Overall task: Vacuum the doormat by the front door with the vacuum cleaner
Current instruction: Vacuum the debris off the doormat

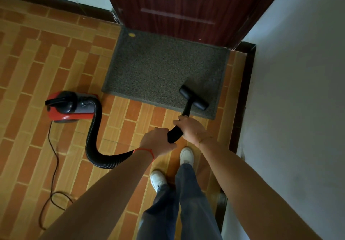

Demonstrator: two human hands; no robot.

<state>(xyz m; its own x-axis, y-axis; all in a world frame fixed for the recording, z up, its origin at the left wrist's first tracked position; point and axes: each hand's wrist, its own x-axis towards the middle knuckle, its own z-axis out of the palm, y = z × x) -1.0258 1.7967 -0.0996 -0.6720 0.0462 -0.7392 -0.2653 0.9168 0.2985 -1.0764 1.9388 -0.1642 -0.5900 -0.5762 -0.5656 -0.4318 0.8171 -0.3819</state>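
Grey doormat (164, 67) lies before the front door (186, 6). Both hands, left hand (158, 141) and right hand (190, 128), grip curled round the black wand (175, 133); its nozzle (194, 97) rests on the mat's near-right corner. Suction could lift that loose edge.

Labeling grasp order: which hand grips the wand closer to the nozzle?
The right hand, nearer the nozzle; the left hand holds the wand at the hose end.
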